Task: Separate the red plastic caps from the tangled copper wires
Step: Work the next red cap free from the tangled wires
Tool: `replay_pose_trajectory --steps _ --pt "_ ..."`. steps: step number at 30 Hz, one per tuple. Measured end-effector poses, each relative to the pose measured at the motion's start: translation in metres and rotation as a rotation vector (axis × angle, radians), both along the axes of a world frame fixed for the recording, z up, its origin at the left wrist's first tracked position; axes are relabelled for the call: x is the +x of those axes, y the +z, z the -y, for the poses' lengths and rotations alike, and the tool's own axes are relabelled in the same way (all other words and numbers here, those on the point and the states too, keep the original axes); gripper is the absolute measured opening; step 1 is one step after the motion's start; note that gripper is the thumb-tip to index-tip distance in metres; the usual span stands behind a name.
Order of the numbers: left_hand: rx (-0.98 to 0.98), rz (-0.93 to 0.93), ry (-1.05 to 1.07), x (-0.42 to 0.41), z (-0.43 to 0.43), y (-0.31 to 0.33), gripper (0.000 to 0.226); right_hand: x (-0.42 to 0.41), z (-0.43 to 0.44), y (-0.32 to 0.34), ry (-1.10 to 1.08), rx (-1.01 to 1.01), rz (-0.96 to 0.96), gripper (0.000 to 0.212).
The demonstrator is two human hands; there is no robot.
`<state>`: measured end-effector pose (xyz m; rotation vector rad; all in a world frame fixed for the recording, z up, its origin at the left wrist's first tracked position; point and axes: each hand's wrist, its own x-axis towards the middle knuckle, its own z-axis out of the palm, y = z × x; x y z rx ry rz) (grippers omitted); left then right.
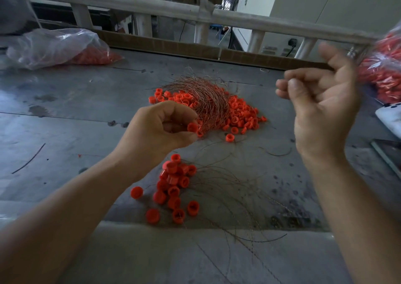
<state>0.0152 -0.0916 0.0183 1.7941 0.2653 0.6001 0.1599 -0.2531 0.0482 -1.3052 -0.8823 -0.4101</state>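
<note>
Red plastic caps (238, 114) lie heaped mid-table, with a smaller cluster (173, 186) nearer me. At far left a clear plastic bag (54, 47) of more caps slumps on the grey metal table (65, 110), with bare surface between it and my left hand (160, 129). That hand pinches a single red cap (192, 127) between thumb and forefinger, at the foot of the tangled copper wires (206, 101) arching over the heap. My right hand (321, 101) hangs raised and blurred, fingers curled; whether they grasp a wire I cannot tell. A second bag (384, 73) crowds the right edge.
</note>
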Motion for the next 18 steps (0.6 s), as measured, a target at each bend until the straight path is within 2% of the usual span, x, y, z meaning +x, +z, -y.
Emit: replay_pose_trajectory --steps 2,7,15,18 --pt "-0.031 0.023 -0.032 -0.001 0.002 0.003 0.022 -0.008 -0.002 -0.002 0.081 -0.106 0.032 0.029" --pt "-0.074 0.064 -0.094 -0.002 0.006 0.006 0.024 -0.033 -0.014 -0.014 0.173 -0.366 0.245 0.024" --pt "-0.097 0.076 -0.141 -0.002 0.006 0.004 0.031 -0.043 -0.016 -0.017 0.157 -0.500 0.224 0.016" --pt "-0.112 0.085 -0.165 -0.002 0.008 0.004 0.027 -0.046 -0.017 -0.018 0.146 -0.539 0.255 0.010"
